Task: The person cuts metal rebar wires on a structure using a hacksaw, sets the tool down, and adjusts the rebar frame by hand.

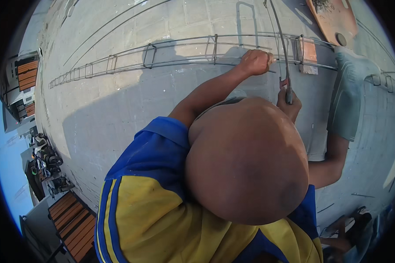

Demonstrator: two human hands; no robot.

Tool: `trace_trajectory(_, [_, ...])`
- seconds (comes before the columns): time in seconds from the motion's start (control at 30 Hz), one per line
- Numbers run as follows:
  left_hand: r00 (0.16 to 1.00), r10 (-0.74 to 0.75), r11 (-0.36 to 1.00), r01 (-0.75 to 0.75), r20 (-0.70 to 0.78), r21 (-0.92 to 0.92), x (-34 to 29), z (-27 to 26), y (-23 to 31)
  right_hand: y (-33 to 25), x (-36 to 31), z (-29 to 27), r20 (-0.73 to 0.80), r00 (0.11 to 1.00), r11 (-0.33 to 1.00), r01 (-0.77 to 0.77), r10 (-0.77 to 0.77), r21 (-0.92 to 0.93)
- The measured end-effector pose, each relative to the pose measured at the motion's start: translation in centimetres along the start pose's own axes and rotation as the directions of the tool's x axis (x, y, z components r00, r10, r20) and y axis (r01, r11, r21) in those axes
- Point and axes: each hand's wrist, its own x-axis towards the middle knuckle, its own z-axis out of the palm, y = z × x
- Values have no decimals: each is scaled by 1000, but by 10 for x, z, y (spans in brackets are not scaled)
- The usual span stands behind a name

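Observation:
A long rebar cage [149, 56] with square stirrups lies across the paving in front of me. My left hand [256, 62] is closed in a fist over one of its lower bars, near a bar end. My right hand [290, 105] is wrapped round the near end of what looks like a hacksaw [285, 57], its thin blade running beside a thicker frame bar. The blade crosses the bars just right of my left fist; contact with the steel is unclear. A reddish block [309, 58] lies at the cage. My right forearm is mostly hidden.
A grey-green boot-like covering [346, 105] on a bent bare limb rests over the cage's right part. An orange container [331, 19] with a dark cap holds dark scraps. Loose rods [105, 27] lie farther off. Motorcycles [46, 158] stand left; another person [351, 232] is lower right.

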Motion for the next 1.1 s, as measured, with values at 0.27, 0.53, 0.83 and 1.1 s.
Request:
trace_trajectory(0.27, [999, 28, 989, -31, 22, 147, -2, -12, 3, 21, -60, -27, -27, 999, 997, 29, -31, -68])
trace_trajectory(0.53, [993, -74, 984, 58, 91, 168, -3, -1, 0, 13, -11, -5, -22, 999, 999, 29, -30, -24])
trace_trajectory(0.83, [996, -77, 976, 66, 48, 207, 5, -1, 23, 9, 13, -3, -76, 995, 998, 59, -60, -8])
trace_trajectory(1.1, [999, 15, 987, -7, -48, 160, -6, -3, -4, 29, -120, -65, -10, 998, 997, -58, 57, -45])
